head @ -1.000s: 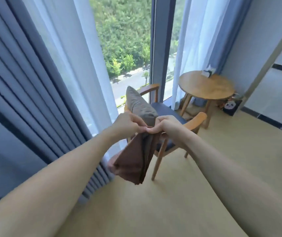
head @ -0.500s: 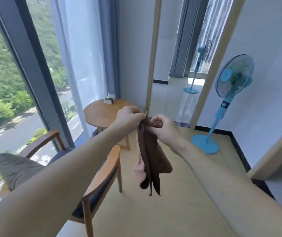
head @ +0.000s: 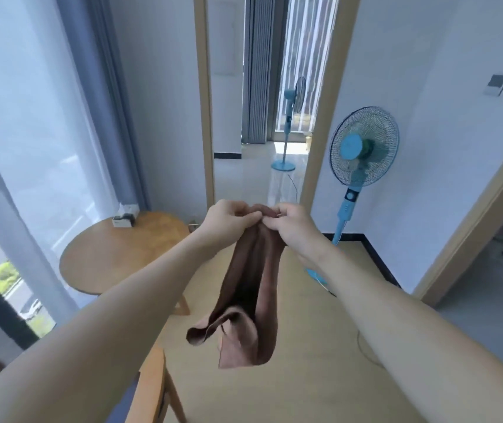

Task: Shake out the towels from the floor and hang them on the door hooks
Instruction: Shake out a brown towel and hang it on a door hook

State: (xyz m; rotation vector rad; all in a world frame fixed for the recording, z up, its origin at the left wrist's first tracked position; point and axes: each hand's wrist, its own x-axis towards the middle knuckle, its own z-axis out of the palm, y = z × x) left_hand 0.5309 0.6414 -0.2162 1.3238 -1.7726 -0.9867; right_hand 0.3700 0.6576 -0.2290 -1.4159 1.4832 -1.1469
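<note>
A brown towel (head: 250, 288) hangs bunched and folded from both my hands in the middle of the view, its lower end curling above the floor. My left hand (head: 229, 218) pinches the towel's top edge. Close beside it, my right hand (head: 293, 222) pinches the same edge, and the two hands almost touch. No door hooks show in this view.
A round wooden table (head: 122, 254) with a small tissue box (head: 125, 218) stands at the left by the curtains. A blue standing fan (head: 360, 154) is at the right wall. A tall mirror (head: 262, 102) leans ahead. A chair arm (head: 149, 389) sits bottom left.
My view has swung right, from the window and chair to the mirror and fan. Both hands kept the towel, which now hangs lower and more spread.
</note>
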